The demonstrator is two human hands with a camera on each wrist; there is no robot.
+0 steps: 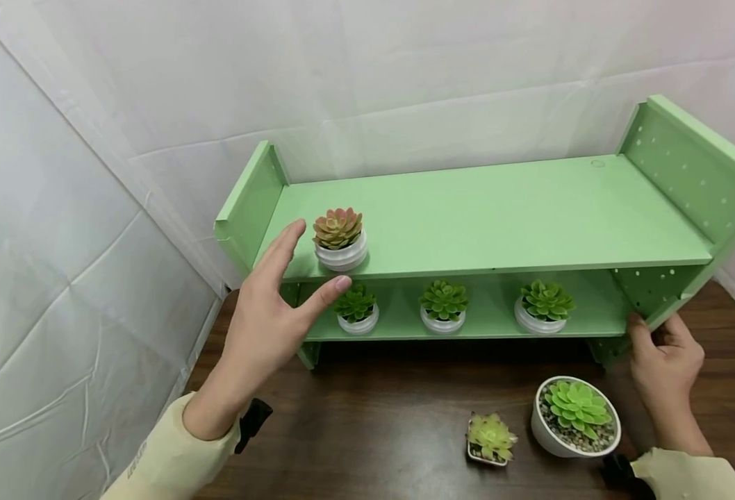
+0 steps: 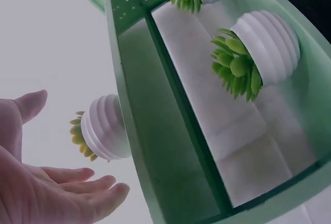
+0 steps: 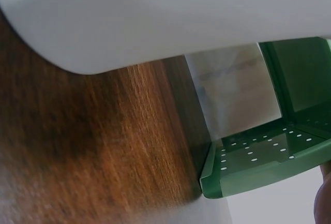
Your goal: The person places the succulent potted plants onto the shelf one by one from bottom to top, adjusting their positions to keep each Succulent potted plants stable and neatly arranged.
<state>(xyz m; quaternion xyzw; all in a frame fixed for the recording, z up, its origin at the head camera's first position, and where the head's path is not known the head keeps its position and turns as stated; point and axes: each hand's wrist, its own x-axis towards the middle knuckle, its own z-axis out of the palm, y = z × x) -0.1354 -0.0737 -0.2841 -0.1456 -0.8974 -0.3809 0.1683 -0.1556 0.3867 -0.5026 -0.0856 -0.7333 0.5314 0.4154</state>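
Note:
On the top board of a green two-tier shelf (image 1: 499,215), near its left end, sits a reddish-green succulent in a white ribbed pot (image 1: 342,257). My left hand (image 1: 267,326) is beside this pot, thumb and fingers spread apart; the left wrist view shows a gap between the fingers and the pot (image 2: 106,125). My right hand (image 1: 667,364) grips the lower front edge of the shelf's right side panel (image 1: 692,285), thumb on the inner side and fingers on the outer. In the right wrist view only a bit of that hand (image 3: 323,198) shows.
Three green succulents in white pots, left (image 1: 358,319), middle (image 1: 444,321) and right (image 1: 539,319), line the lower board. On the dark wooden table (image 1: 367,417) stand a small square-potted succulent (image 1: 491,439) and a larger round white pot (image 1: 551,434). White sheeting (image 1: 405,76) hangs behind.

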